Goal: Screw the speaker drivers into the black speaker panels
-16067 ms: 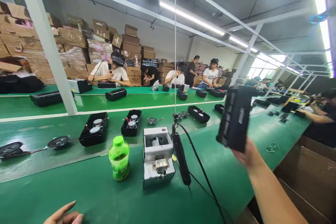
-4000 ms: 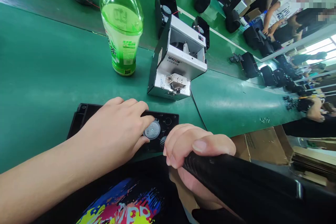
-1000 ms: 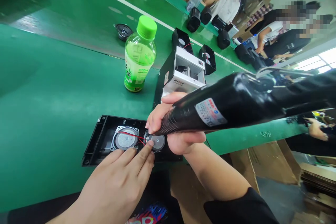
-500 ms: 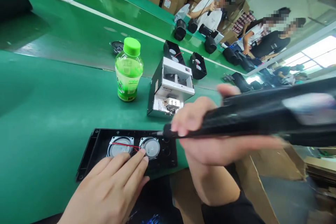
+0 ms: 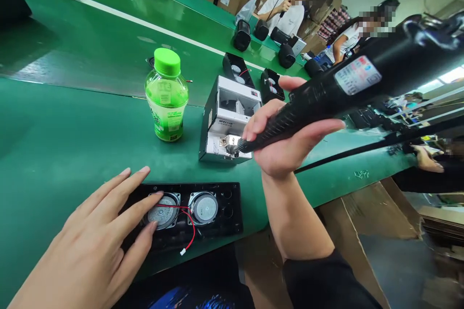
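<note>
My right hand (image 5: pixel 286 140) is wrapped round a black electric screwdriver (image 5: pixel 322 91). Its lower end is at the front of a white and black screw feeder (image 5: pixel 235 120), by the metal pick-up block. A black speaker panel (image 5: pixel 232 203) lies on the green bench in front of me. Two round speaker drivers sit in it, the right one (image 5: pixel 203 209) fully visible and the left one (image 5: pixel 165 210) partly covered. Over the panel's left end, my left hand (image 5: pixel 97 231) has its fingers spread, fingertips at the left driver. A red wire (image 5: pixel 194 229) with a white plug hangs over the panel's near edge.
A green drink bottle (image 5: pixel 166 96) stands left of the feeder. Behind it are two black speaker housings (image 5: pixel 237 70). A cardboard box (image 5: pixel 380 212) is at the lower right. People work across the bench among black speakers (image 5: pixel 242 35).
My right hand has raised the screwdriver from the panel to the feeder. My left hand has shifted left and spread its fingers. The red wire's plug end now hangs toward me.
</note>
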`<move>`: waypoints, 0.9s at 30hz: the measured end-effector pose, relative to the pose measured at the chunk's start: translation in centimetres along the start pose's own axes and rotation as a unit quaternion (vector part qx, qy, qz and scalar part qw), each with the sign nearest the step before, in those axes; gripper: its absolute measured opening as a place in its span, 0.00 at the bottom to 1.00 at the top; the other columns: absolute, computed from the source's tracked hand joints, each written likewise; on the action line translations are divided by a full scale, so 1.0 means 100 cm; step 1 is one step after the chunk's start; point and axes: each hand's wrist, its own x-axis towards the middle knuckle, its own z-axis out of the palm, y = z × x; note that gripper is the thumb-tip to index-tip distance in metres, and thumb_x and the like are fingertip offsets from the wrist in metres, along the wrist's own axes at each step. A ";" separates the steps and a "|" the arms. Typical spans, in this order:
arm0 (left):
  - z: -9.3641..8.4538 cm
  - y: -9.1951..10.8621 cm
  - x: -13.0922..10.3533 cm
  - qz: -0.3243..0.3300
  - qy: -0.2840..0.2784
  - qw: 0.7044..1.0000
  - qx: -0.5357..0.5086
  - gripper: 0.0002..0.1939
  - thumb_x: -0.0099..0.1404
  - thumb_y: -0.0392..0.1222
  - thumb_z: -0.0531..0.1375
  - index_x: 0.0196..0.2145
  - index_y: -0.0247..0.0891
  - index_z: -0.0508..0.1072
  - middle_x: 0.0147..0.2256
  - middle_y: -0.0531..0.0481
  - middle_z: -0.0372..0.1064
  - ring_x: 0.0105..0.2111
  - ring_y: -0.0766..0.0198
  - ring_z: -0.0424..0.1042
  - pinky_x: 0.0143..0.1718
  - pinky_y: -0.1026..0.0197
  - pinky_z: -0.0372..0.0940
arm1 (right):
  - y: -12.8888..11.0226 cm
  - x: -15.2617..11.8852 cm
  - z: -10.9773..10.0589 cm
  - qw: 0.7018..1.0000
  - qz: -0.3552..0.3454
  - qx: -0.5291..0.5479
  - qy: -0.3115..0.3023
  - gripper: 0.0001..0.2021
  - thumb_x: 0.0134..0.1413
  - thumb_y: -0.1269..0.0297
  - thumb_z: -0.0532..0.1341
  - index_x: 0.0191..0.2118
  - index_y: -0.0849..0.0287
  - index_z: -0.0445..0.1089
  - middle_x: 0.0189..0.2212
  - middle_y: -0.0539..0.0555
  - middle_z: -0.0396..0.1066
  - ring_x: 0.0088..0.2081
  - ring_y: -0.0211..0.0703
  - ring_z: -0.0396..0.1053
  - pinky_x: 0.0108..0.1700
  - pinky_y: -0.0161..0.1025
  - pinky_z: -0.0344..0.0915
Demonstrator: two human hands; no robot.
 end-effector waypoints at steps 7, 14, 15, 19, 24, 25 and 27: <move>0.000 0.002 0.009 -0.030 -0.014 0.999 -0.026 0.18 0.89 0.41 0.58 0.69 0.43 0.80 0.83 0.36 0.67 0.81 0.30 0.71 0.79 0.25 0.70 | -0.039 -0.027 -0.001 0.997 0.039 0.040 0.046 0.30 0.70 0.22 0.74 0.53 0.44 0.88 0.22 0.42 0.74 0.17 0.41 0.66 0.19 0.41 0.66; -0.005 0.012 0.021 -0.047 -0.017 0.998 -0.028 0.20 0.90 0.44 0.57 0.64 0.39 0.87 0.80 0.31 0.72 0.77 0.29 0.75 0.79 0.23 0.71 | -0.087 -0.082 0.015 0.976 0.166 0.047 -0.130 0.11 0.89 0.46 0.67 0.61 0.28 0.88 0.28 0.46 0.82 0.26 0.49 0.81 0.33 0.51 0.85; -0.006 0.013 0.021 -0.049 -0.018 0.998 -0.028 0.20 0.90 0.45 0.57 0.64 0.39 0.87 0.80 0.31 0.72 0.78 0.29 0.74 0.79 0.22 0.72 | -0.084 -0.088 0.019 0.971 0.181 0.043 -0.152 0.12 0.90 0.45 0.64 0.63 0.26 0.87 0.28 0.46 0.81 0.26 0.50 0.80 0.33 0.51 0.84; -0.009 0.018 0.022 -0.056 -0.013 0.998 -0.030 0.20 0.90 0.43 0.56 0.61 0.38 0.87 0.78 0.29 0.74 0.77 0.27 0.75 0.74 0.19 0.76 | -0.061 -0.105 0.026 0.968 0.157 0.072 -0.183 0.19 0.91 0.40 0.60 0.68 0.32 0.85 0.26 0.45 0.77 0.24 0.48 0.75 0.29 0.46 0.78; -0.010 0.024 0.024 -0.081 -0.021 0.996 -0.041 0.22 0.88 0.43 0.55 0.61 0.36 0.89 0.78 0.27 0.74 0.77 0.26 0.75 0.75 0.18 0.76 | -0.051 -0.110 0.019 0.971 0.146 0.061 -0.180 0.17 0.88 0.41 0.66 0.68 0.38 0.84 0.29 0.46 0.79 0.26 0.45 0.76 0.33 0.45 0.81; -0.010 0.024 0.025 -0.086 -0.025 0.995 -0.045 0.22 0.87 0.43 0.55 0.61 0.36 0.89 0.79 0.27 0.73 0.77 0.26 0.74 0.76 0.17 0.75 | -0.050 -0.110 0.019 0.970 0.147 0.059 -0.184 0.17 0.87 0.40 0.67 0.68 0.38 0.84 0.29 0.46 0.80 0.26 0.45 0.76 0.33 0.46 0.81; -0.010 0.024 0.025 -0.091 -0.025 0.994 -0.053 0.22 0.87 0.43 0.56 0.61 0.36 0.89 0.80 0.28 0.73 0.79 0.25 0.74 0.77 0.17 0.74 | -0.050 -0.111 0.018 0.971 0.146 0.059 -0.181 0.20 0.87 0.38 0.66 0.68 0.39 0.85 0.29 0.47 0.80 0.26 0.46 0.76 0.33 0.47 0.82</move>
